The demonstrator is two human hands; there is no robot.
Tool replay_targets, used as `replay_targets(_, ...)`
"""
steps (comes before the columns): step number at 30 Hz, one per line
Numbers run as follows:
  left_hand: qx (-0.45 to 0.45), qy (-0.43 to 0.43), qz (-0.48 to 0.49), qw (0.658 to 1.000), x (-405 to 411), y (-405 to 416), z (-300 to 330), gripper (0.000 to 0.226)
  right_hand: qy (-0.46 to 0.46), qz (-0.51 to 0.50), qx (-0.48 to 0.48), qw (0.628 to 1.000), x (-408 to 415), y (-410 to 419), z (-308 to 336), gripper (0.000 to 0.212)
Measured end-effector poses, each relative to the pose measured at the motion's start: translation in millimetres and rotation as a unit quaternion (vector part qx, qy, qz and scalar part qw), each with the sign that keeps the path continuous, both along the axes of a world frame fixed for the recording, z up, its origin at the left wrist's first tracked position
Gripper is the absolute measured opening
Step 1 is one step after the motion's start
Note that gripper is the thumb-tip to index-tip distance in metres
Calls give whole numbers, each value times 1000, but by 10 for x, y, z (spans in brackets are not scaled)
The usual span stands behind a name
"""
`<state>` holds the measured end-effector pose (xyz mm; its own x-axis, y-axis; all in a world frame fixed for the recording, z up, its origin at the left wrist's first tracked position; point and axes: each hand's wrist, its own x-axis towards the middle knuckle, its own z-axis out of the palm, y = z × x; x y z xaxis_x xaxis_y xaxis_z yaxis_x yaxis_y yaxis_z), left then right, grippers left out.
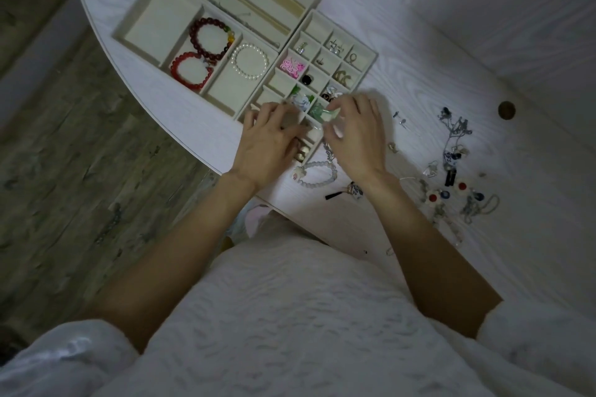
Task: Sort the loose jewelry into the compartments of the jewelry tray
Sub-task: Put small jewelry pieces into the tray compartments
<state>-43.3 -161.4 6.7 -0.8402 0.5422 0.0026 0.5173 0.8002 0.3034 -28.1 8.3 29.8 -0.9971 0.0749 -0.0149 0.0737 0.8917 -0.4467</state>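
A cream jewelry tray (371, 56) with many small compartments lies on the white table (451, 26). Both hands hover over its near end. My left hand (271, 142) lies over the near compartments with its fingers curled toward the middle. My right hand (354, 135) pinches a small green and clear piece (324, 114) just above a compartment. What my left fingers touch is hidden. Other compartments hold a pink piece (292, 66), a black ring (308, 80) and small earrings (335, 46).
A larger cream tray (135, 39) to the left holds two red bead bracelets (209, 32) and a pearl bracelet (250, 60). A pale bead bracelet (317, 172) lies near my wrists. Loose jewelry (451, 164) is scattered to the right. The table edge curves near left.
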Motion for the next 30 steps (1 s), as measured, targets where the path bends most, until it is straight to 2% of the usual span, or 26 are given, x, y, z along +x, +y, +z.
replay_targets(2,34,-8,31,999,103,37,25,28,-3,8,-27,1000,176,242,98,18)
replay_targets(5,57,-43,67,995,259,88,71,46,-32,-42,-42,998,481,647,78,14)
replay_targets(7,49,-67,78,993,337,111,84,50,-72,-77,-38,994,614,804,-40,14)
replay_targets(9,34,-79,84,993,374,109,79,45,-87,-73,-25,993,641,825,-160,16)
replay_targets(12,29,-58,90,994,403,117,72,21,-65,-56,-26,996,576,706,-240,23)
replay_targets(16,27,-50,93,994,412,124,78,19,-55,10,-35,998,455,582,-281,42)
replay_targets(18,21,-53,95,994,414,127,83,19,-40,67,-12,997,423,582,-290,34)
replay_targets(21,19,-50,96,994,424,132,77,19,-26,99,38,994,389,655,-294,10)
replay_targets(23,20,-49,96,994,430,137,75,19,-22,110,48,993,377,703,-266,8)
replay_targets(26,39,-44,102,993,437,130,65,17,-9,119,4,993,366,719,-131,4)
replay_targets(30,87,-46,119,988,430,120,45,16,-23,59,-126,990,305,621,132,6)
